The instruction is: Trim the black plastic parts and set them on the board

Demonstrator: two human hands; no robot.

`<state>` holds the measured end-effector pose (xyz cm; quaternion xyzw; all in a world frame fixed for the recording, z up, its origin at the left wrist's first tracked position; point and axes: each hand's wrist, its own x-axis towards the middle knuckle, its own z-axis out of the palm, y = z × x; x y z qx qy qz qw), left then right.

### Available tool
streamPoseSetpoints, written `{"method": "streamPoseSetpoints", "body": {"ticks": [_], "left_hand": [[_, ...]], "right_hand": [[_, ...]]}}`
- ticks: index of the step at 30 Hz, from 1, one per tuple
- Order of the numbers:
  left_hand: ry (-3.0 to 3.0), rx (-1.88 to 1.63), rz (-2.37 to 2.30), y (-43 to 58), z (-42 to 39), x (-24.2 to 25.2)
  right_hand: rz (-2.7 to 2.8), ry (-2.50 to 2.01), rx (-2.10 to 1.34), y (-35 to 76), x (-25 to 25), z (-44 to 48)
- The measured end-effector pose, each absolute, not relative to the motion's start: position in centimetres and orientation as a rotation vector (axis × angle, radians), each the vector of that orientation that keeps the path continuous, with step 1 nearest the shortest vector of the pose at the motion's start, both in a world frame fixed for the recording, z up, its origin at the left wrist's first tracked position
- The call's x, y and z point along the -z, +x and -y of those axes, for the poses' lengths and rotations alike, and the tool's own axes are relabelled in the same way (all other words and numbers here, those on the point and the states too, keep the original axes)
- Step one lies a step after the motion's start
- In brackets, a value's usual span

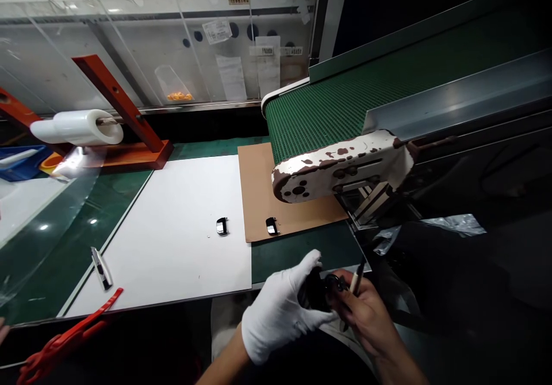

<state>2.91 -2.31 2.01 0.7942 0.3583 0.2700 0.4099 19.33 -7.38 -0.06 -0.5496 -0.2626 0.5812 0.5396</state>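
Fingers of the left hand (278, 316), in a white glove, are curled closed around a small black part (314, 293), gripping it from the left side. Fingers of the bare right hand (366, 310) are closed as well: they pinch the same black part from the right and also hold a thin pen-like tool (356, 280) that stands tilted up between them. The black part is dark and glossy, with a rounded outline; finer detail cannot be told, as both hands cover much of it. It sits between the two hands at the near edge of the bench, just off the green mat (302, 250).

On the bench, two small black-and-chrome pieces lie apart from the hands: one (222, 226) on the white sheet (172, 241), the other (272, 226) on the near edge of the brown cardboard (263, 201). A slim metal piece (101, 268) lies at the near left edge of the white sheet, with a red tool (69, 336) nearer still. A green conveyor belt (328, 115) with a worn white end plate (340, 164) overhangs the cardboard on the right. At far left, a roll of white film (77, 126) sits on an orange stand (125, 115).
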Motion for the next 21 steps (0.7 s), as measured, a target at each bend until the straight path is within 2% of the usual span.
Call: {"method": "streamPoseSetpoints", "body": {"ticks": [6,12,21], "left_hand": [[2.385,-0.68,-0.926,2.1,1.5,-0.3],[2.476,-0.737,-0.844,1.5,1.8,0.3],[2.476,-0.968,-0.873,-0.4,5.4,3.8]], "right_hand": [[0.672,-1.375,-1.262,20.2,-0.8,7.2],[0.739,-1.457,-1.456,19.8,-1.1,6.7],[0.605,-1.254,-1.834,19.6,-0.3,7.3]]}}
